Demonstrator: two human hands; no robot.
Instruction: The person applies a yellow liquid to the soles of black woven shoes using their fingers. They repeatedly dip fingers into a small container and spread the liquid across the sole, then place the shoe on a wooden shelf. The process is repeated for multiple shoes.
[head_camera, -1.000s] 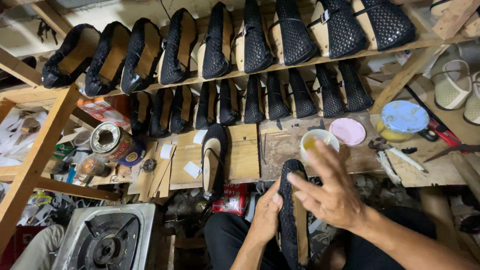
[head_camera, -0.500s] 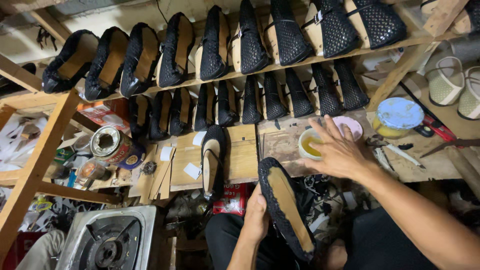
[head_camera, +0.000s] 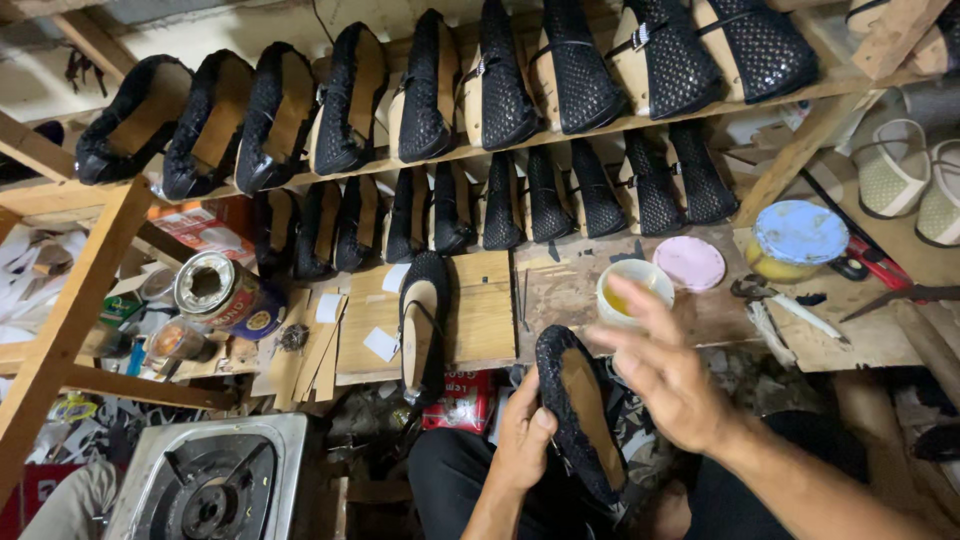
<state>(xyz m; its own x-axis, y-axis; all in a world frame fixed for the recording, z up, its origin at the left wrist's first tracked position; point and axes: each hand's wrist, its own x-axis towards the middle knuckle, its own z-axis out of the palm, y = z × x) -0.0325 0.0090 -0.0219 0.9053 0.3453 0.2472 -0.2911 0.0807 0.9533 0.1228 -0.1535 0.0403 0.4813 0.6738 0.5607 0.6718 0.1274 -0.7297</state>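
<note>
My left hand (head_camera: 524, 430) grips a black woven shoe upper on a last (head_camera: 583, 420), sole side up, over my lap. My right hand (head_camera: 668, 372) hovers open just to the right of the shoe, fingers spread, holding nothing. Behind my right hand stands a small white cup of yellowish glue (head_camera: 633, 288) on the wooden bench (head_camera: 565, 290). Another black shoe (head_camera: 424, 322) lies on a wooden board (head_camera: 488, 318) to the left of the held shoe.
Two wooden shelves (head_camera: 640, 122) carry rows of black woven shoes on lasts. A pink lid (head_camera: 689, 262), a blue-lidded tub (head_camera: 797, 240), scissors (head_camera: 905, 293) and an open tin (head_camera: 214, 289) sit about the bench. A gas stove (head_camera: 212, 490) is at lower left.
My right hand pulled back from the glue cup toward the shoe. My left hand tilted the shoe so its sole faces up.
</note>
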